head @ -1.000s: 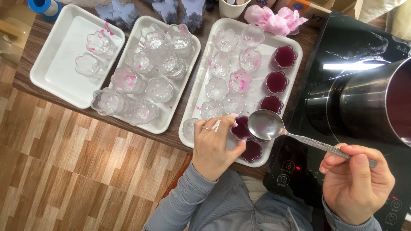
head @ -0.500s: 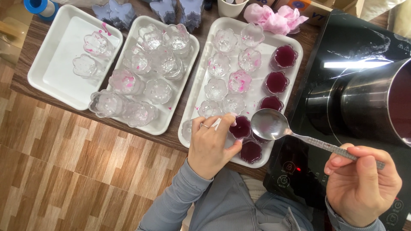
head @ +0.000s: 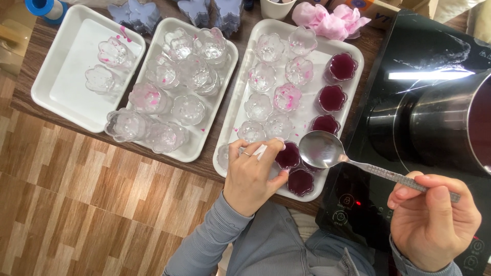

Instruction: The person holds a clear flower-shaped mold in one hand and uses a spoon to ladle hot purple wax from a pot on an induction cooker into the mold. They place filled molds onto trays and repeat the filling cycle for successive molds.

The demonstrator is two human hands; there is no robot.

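Observation:
My left hand (head: 251, 174) grips a small flower-shaped cup (head: 288, 155) filled with dark purple liquid, at the near end of the right white tray (head: 236, 105). My right hand (head: 434, 225) holds a metal spoon (head: 321, 150) by its handle. The spoon's empty bowl hovers just right of that cup. Several more filled purple cups (head: 332, 98) stand along the tray's right side. Clear empty flower cups (head: 258, 106), some with pink specks, fill the remainder of that tray.
A steel pot (head: 450, 128) of purple liquid sits on a black induction cooker (head: 358, 204) at right. Two more white trays (head: 66, 82) with clear cups lie to the left. Pink paper flowers (head: 332, 15) and purple moulds line the far edge.
The spoon has drifted slightly down and left with my right hand. My left hand stays on the purple cup.

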